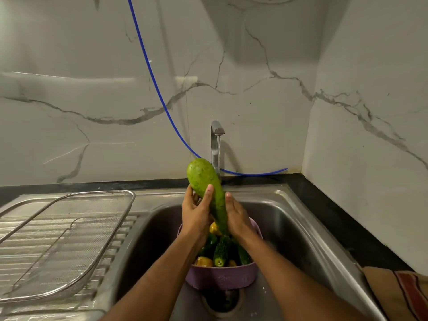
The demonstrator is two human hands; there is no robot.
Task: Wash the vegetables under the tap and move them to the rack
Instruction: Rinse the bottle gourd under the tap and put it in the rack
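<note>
Left hand (195,210), right hand (238,216), clasping tilted gourd (203,181)

Long green gourd (206,184) gripped by left hand (195,210) and right hand (237,215) under running tap (216,140), above purple basket (220,275) of vegetables.

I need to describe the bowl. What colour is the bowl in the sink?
Purple; the bowl shows best in the head view.

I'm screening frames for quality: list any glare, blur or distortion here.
Head view: wide-angle bending curves the wall edges; dim warm light; glare streaks on the wet draining board and sink rim; the right forearm is slightly motion-blurred; the gourd stays sharp.
</note>
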